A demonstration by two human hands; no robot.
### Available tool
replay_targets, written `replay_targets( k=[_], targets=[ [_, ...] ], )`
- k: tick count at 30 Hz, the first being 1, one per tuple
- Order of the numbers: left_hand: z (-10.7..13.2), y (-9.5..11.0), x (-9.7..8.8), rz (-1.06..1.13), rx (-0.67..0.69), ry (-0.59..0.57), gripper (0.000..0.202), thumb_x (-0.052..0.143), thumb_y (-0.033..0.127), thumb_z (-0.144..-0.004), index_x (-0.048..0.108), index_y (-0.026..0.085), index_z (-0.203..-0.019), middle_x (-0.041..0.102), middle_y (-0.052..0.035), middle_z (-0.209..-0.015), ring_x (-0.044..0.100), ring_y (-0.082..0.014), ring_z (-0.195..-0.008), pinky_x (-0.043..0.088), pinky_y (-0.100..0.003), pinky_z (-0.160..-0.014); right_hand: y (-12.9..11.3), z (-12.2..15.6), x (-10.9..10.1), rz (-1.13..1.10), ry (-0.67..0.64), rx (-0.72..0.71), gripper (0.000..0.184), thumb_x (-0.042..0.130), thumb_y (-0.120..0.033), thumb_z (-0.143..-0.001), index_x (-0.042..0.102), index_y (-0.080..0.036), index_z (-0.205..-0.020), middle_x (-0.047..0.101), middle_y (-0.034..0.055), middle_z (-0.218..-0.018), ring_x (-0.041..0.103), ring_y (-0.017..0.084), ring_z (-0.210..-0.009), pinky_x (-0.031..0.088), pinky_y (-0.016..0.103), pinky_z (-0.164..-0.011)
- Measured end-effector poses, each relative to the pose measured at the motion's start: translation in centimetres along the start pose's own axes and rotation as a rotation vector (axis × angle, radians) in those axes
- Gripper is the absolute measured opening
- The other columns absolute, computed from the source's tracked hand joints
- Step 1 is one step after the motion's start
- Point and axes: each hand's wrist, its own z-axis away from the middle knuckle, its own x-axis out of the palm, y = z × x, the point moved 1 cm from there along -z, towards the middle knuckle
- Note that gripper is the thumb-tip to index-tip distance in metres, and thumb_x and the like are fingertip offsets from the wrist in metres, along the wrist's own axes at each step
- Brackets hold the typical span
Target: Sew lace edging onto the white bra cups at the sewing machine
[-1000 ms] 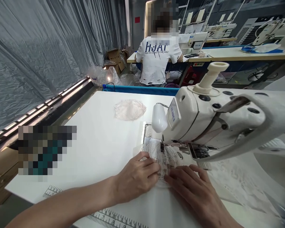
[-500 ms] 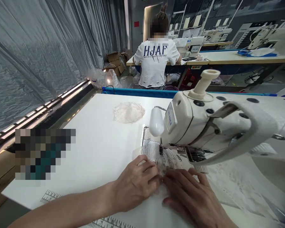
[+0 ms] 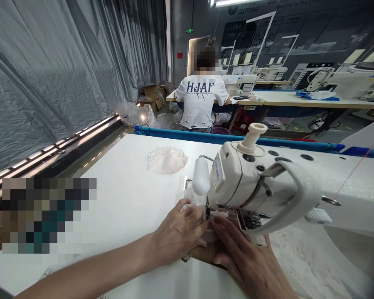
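White lace fabric [image 3: 195,198] lies under the needle area of a white sewing machine [image 3: 233,166], partly covered by my fingers. My left hand [image 3: 180,234] is left of the presser foot [image 3: 208,212], its fingers curled and closed on the lace. My right hand [image 3: 249,257] rests on the right of the foot. Its fingers stretch forward flat, the tips at the fabric beside the foot, the thumb apart below them. Between the hands, a brown patch with a dark edge [image 3: 207,253] shows; what it is I cannot tell.
A round piece of sheer pale fabric [image 3: 168,160] lies on the white tabletop [image 3: 127,187]. More lace [image 3: 302,253] spreads right, under the machine arm. A thread stand rises behind. Ahead, a person in a white shirt [image 3: 199,101] sits at another sewing table [image 3: 277,99].
The view has tilted up, so the machine and table sit lower. Less lace shows before the foot, both hands are closer to it, and the brown patch has appeared between them.
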Motion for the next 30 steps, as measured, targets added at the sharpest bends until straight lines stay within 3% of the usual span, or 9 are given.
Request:
replay_targets(
  k=[5,8,13,22,30],
  targets=[
    [0.3,0.7,-0.1,-0.052,0.032,0.028,0.029,0.05,0.029,-0.092,0.053,0.009,-0.113,0.061,-0.0107,-0.107,0.051,-0.021,-0.111,0.036,-0.041,-0.099,-0.4,0.5,-0.4,-0.146,0.013,0.019,0.046,0.037,-0.05,-0.096,0.059,-0.014,-0.116,0.071,0.0105,-0.107,0.065,0.024,-0.086,0.033,0.043,-0.087],
    [0.5,1.0,-0.2,-0.052,0.065,0.014,0.023,0.049,0.026,-0.093,0.057,0.008,-0.103,0.062,-0.0082,-0.099,0.055,-0.0185,-0.102,0.041,-0.037,-0.091,-0.7,0.7,-0.7,-0.249,0.031,0.081,0.042,0.034,-0.047,-0.098,0.061,-0.017,-0.11,0.072,0.0078,-0.102,0.065,0.021,-0.086,0.032,0.04,-0.089],
    [0.7,1.3,-0.5,-0.089,0.079,0.051,0.019,0.051,0.024,-0.091,0.059,0.007,-0.095,0.062,-0.0065,-0.088,0.057,-0.0174,-0.09,0.044,-0.035,-0.084,-0.6,0.8,-0.8,-0.263,0.001,0.064,0.038,0.038,-0.045,-0.097,0.062,-0.019,-0.109,0.072,0.0059,-0.101,0.066,0.02,-0.08,0.031,0.038,-0.086],
    [0.8,1.2,-0.2,-0.074,0.034,0.026,0.024,0.051,0.025,-0.091,0.057,0.006,-0.104,0.061,-0.0076,-0.096,0.056,-0.019,-0.097,0.042,-0.037,-0.09,-0.6,1.1,-0.4,-0.253,-0.021,0.108,0.036,0.038,-0.043,-0.098,0.06,-0.019,-0.112,0.071,0.0081,-0.106,0.065,0.021,-0.082,0.029,0.04,-0.086],
    [0.5,0.8,-0.6,-0.04,-0.063,-0.034,0.03,0.048,0.03,-0.092,0.052,0.01,-0.113,0.06,-0.0098,-0.107,0.052,-0.0218,-0.11,0.034,-0.041,-0.1,0.3,1.0,0.2,-0.105,0.003,0.106,0.032,0.046,-0.041,-0.095,0.058,-0.02,-0.116,0.07,0.0075,-0.11,0.062,0.024,-0.097,0.027,0.041,-0.085]
  ],
)
